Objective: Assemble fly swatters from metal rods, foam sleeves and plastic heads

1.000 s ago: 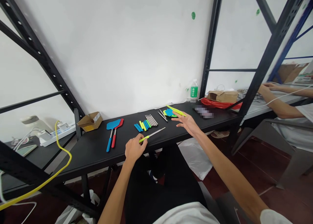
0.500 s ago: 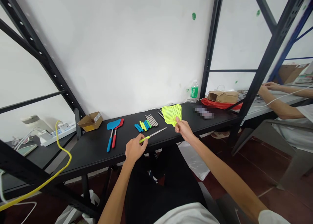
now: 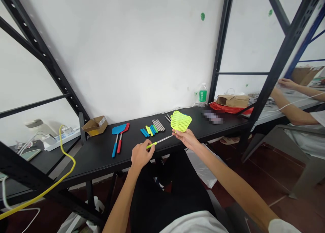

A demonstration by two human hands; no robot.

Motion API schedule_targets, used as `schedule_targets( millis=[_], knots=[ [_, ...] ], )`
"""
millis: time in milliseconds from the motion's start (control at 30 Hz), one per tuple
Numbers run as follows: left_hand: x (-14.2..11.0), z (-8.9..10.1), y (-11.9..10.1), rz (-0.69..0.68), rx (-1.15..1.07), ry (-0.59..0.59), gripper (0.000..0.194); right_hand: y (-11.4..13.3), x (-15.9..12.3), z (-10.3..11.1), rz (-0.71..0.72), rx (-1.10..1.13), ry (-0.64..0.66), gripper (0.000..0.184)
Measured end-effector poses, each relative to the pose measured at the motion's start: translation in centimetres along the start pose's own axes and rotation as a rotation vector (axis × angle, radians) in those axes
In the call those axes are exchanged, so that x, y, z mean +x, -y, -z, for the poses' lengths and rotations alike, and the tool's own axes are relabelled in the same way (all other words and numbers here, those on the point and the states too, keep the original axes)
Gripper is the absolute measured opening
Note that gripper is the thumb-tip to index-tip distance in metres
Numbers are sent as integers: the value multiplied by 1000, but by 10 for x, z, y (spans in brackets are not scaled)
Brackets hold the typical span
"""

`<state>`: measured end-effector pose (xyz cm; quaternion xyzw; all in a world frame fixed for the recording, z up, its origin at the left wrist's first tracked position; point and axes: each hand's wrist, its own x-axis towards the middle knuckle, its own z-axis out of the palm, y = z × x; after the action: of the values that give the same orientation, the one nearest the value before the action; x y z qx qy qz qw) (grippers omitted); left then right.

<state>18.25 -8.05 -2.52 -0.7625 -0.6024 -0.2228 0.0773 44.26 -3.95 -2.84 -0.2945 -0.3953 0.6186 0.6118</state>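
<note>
My left hand [image 3: 140,155] is closed around a yellow-green handle [image 3: 152,145], from which a thin metal rod [image 3: 164,139] points right. Between the fingers of my right hand [image 3: 189,139] is a yellow-green perforated fly swatter head [image 3: 181,121], tilted above the table. The rod's tip reaches the base of that head at my right fingertips; whether it is inserted cannot be made out. Behind my hands lie several blue, yellow and green handles [image 3: 149,130] beside a row of metal rods [image 3: 158,124]. A blue fly swatter [image 3: 118,128] overlaps a red fly swatter [image 3: 119,146] to the left.
An open cardboard box [image 3: 95,125] stands at the table's back left, and a water bottle [image 3: 202,95] at the back right. A black shelf post [image 3: 220,46] rises beside it. A yellow cable [image 3: 68,155] hangs left. Another person's arms [image 3: 291,104] are at the far right.
My right hand has turned the swatter head and brought its base to the tip of the rod. My left hand has barely moved, still gripping the handle.
</note>
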Motion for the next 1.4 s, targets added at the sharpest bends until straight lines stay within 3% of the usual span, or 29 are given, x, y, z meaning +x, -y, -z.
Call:
schedule_targets(
  millis=[233, 600, 1067, 1400],
  knots=[
    [-1, 0, 0, -31, -10, -6, 28, -12, -6, -13, 0, -30, 28, 24],
    [-2, 5, 3, -34, -206, 15, 30, -6, -4, -9, 56, 63, -94, 27],
    [-3, 2, -28, -100, -327, 87, 43, 4, -3, -13, 49, 237, -151, 16],
    [-3, -4, -25, -95, -331, 75, 50, 14, -11, -23, 56, 273, -81, 16]
  ],
)
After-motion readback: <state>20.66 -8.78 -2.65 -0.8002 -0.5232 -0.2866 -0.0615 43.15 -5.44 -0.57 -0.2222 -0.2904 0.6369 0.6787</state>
